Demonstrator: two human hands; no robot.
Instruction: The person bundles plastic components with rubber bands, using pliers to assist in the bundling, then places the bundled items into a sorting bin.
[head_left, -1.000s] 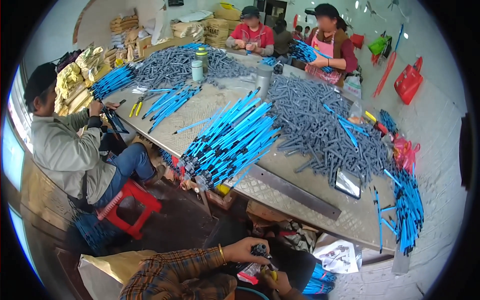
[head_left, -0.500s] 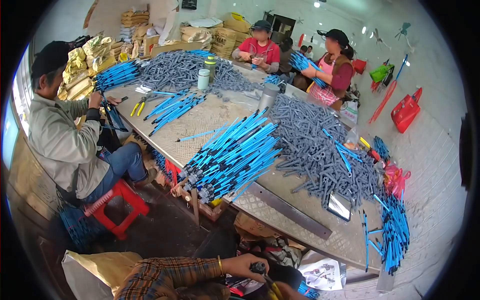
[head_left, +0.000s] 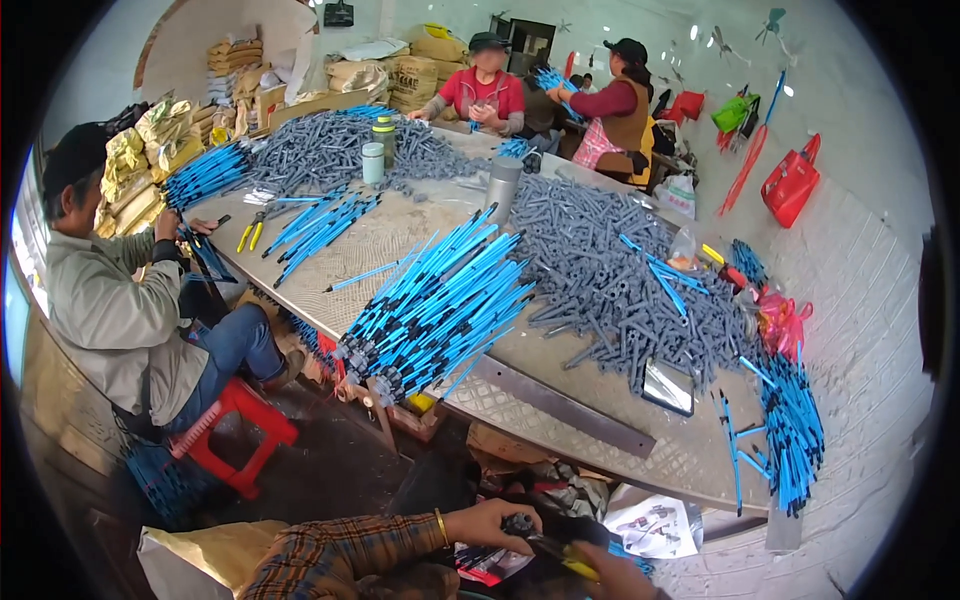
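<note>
I can't see much of the dark piece (head_left: 519,522) in the left hand (head_left: 490,524), because the fingers wrap around it. The right hand (head_left: 617,574) is a smudge, and its arm gets cut off at the bottom. That hand covers some of the yellow-handled tool (head_left: 579,564), and I can't tell what the tool's tip touches. Just below the left hand, a red packet (head_left: 487,571) is partly hidden. Far past both hands, whatever the person in red (head_left: 492,92) holds is too small to tell.
</note>
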